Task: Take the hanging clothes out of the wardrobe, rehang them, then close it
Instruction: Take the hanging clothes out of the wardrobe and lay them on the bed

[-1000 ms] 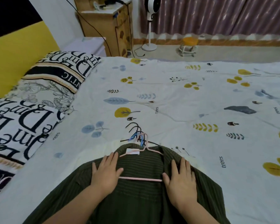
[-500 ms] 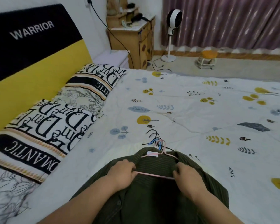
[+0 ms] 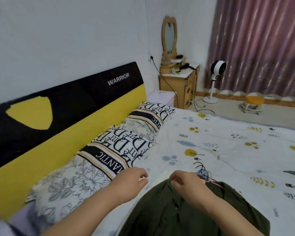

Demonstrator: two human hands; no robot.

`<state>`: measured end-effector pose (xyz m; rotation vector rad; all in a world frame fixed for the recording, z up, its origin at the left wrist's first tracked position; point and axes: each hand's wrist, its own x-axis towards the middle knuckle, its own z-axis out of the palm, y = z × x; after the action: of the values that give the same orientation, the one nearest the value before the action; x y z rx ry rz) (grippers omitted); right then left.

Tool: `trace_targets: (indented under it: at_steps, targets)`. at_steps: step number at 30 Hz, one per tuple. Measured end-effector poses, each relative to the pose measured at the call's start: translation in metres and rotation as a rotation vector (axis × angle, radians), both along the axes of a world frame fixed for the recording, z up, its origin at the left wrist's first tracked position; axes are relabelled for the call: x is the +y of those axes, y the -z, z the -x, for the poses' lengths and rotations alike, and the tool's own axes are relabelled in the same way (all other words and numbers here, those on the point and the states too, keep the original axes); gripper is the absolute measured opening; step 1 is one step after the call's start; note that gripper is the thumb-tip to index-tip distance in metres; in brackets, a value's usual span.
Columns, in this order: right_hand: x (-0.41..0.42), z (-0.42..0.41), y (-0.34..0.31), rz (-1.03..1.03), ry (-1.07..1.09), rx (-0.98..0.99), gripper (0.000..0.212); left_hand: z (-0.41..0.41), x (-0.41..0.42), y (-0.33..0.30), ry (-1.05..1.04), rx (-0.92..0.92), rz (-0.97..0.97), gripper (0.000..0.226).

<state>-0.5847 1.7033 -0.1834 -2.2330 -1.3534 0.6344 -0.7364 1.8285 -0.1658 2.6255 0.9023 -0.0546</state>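
Head view: hands (image 3: 162,183) above shirt (image 3: 191,212)

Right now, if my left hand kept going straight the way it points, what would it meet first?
Probably the bedsheet: the left hand points up the bed, fingers loosely curled, with bare sheet ahead. How high it hovers is unclear.
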Motion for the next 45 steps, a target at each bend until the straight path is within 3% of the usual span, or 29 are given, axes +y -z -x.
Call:
trace_targets:
  at_steps: [12,19,33,45]
  targets:
    - [0.011,0.255,-0.118,-0.078,-0.527,-0.159,0.033,0.304,-0.05,-0.119,-0.304,-0.018,-0.199,0.035]
    - [0.03,0.381,-0.167,-0.166,-0.843,-0.254,0.038,0.438,-0.082,-0.169,-0.558,0.035,-0.294,0.034]
    - [0.061,0.584,-0.214,-0.304,-1.505,-0.346,0.045,0.612,-0.192,-0.194,-1.26,0.064,-0.324,0.038]
    - [-0.034,0.751,-0.211,-0.302,-1.946,-0.239,0.048,0.706,-0.345,-0.183,-1.693,0.102,-0.264,0.04]
